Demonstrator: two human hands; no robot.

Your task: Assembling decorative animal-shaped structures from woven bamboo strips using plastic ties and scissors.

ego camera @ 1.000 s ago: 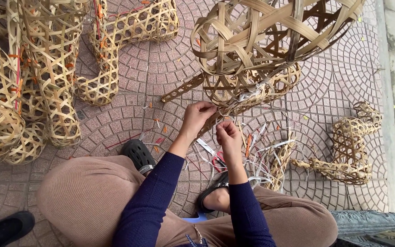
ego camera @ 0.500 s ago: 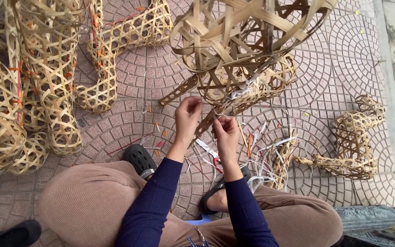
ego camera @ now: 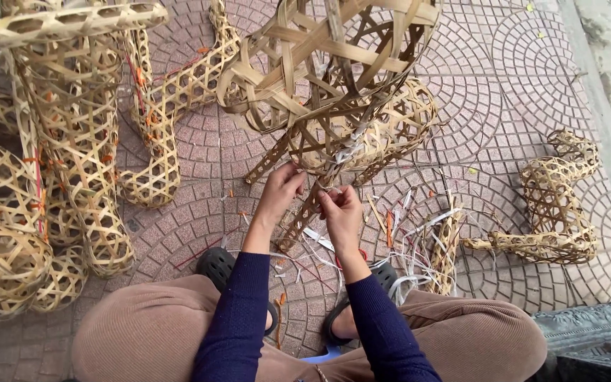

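Fingers of the right hand (ego camera: pixel 341 212) are pinched narrow around a pale strip (ego camera: pixel 344 157) that runs up into the underside of the woven bamboo figure (ego camera: pixel 334 85), and the fingertips sit right against one of the figure's thin woven legs (ego camera: pixel 304 216). The left hand (ego camera: pixel 281 191) curls its fingers close together beside that same leg, touching the weave near where the strip comes down; whether it actually grips the strip cannot be told from the head view. The bamboo figure stands directly ahead of the person, above both hands, on the patterned brick paving (ego camera: pixel 518 64), with its open-lattice body tilted and its legs angling down toward the hands. Loose white and orange strips (ego camera: pixel 419 240) lie scattered on the paving just right of the right hand. A smaller woven bamboo piece (ego camera: pixel 556 205) lies well apart to the right. Taller woven bamboo shapes (ego camera: pixel 72 163) stand in a cluster to the left. The person sits with knees spread in brown trousers (ego camera: pixel 143 332), dark blue sleeves (ego camera: pixel 238 318) on both arms, and black sandals (ego camera: pixel 217 265) on the paving below the hands.
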